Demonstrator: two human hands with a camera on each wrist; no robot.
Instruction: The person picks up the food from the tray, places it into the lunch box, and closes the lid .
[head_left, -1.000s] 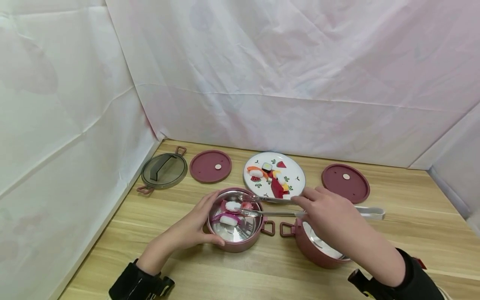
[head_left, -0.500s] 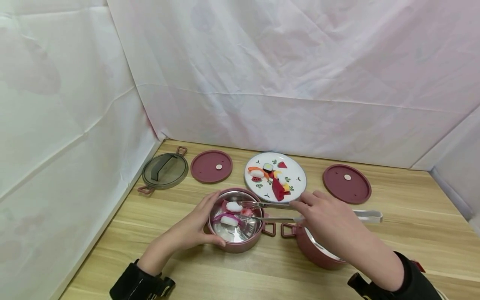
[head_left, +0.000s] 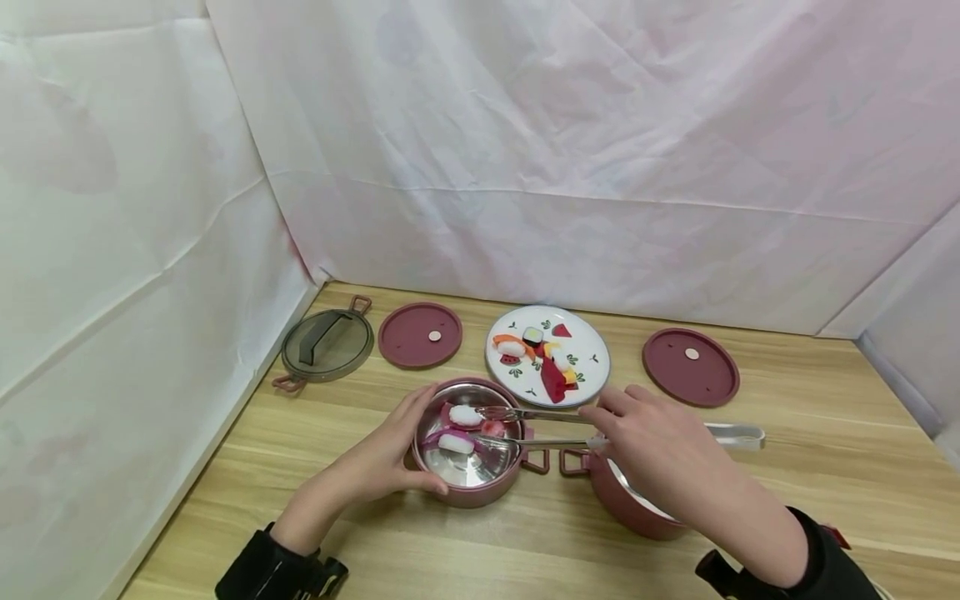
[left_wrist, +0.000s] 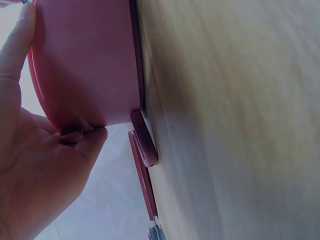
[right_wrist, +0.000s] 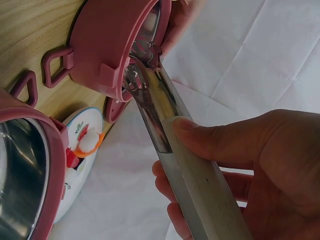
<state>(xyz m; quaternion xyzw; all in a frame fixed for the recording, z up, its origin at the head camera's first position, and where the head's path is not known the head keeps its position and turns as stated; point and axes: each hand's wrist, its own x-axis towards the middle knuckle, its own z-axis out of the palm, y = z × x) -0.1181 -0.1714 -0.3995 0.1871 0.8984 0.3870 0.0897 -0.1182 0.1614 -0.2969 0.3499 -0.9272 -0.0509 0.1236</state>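
Observation:
My left hand [head_left: 390, 454] grips the left side of a maroon steel-lined pot [head_left: 474, 498], thumb at the near wall and fingers at the far rim. Inside lie toy sushi pieces: a white one [head_left: 465, 416], a white-and-purple one [head_left: 455, 444] and a pinkish-red piece [head_left: 492, 428]. My right hand [head_left: 660, 446] holds metal tongs [right_wrist: 200, 185] with pale grips, thumb on one arm and fingers round the other. The tong tips are apart inside the pot, either side of the pinkish-red piece; whether they touch it I cannot tell. The left wrist view shows the pot's outer wall [left_wrist: 90, 60].
A second maroon pot [head_left: 630, 504] stands under my right forearm. Behind are a patterned plate [head_left: 592, 342] with several toy sushi pieces, two maroon discs [head_left: 416, 346], one on each side of the plate, and a dark see-through lid [head_left: 341, 350]. White cloth [head_left: 525, 167] hangs around the table.
The tong tips have moved toward the near side inside the pot, from around the back to either side of the pinkish-red piece. My left hand and the pot stay put.

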